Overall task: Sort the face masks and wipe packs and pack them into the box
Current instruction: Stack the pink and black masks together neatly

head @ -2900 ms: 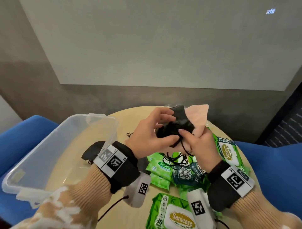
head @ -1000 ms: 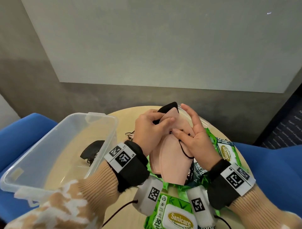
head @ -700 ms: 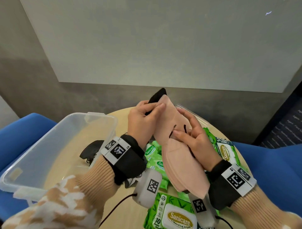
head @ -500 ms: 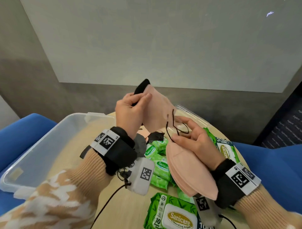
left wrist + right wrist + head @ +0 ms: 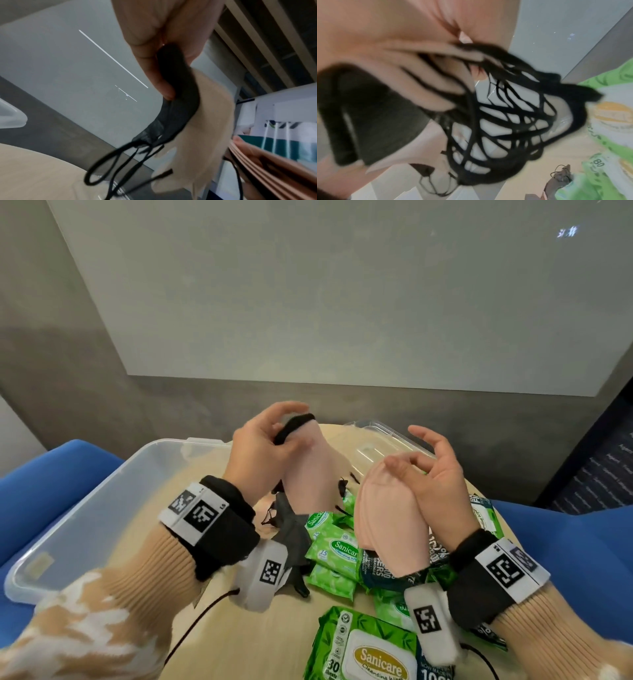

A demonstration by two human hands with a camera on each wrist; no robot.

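Note:
My left hand (image 5: 287, 433) is raised over the table and pinches a black mask (image 5: 294, 422) together with one pink mask (image 5: 308, 474). The left wrist view shows the black mask (image 5: 178, 94) under my fingertips, its ear loops (image 5: 109, 169) dangling. To the right, my right hand (image 5: 404, 463) holds a stack of pink masks (image 5: 387, 515), thumb on top. A blurred tangle of black ear loops (image 5: 505, 121) hangs from it. The clear plastic box (image 5: 85, 508) stands at the left. Green wipe packs (image 5: 337, 546) lie under my hands.
A grey mask (image 5: 294, 539) lies on the round wooden table (image 5: 239, 645) beside the small packs. A large Sanicare pack (image 5: 370, 652) sits near the front edge. The clear lid (image 5: 383, 436) lies at the back. Blue seats (image 5: 41, 481) flank the table.
My hands have pulled apart: the left drew the black mask and one pink mask away from the stack, which stays in my right hand. Both hands rose, then came lower.

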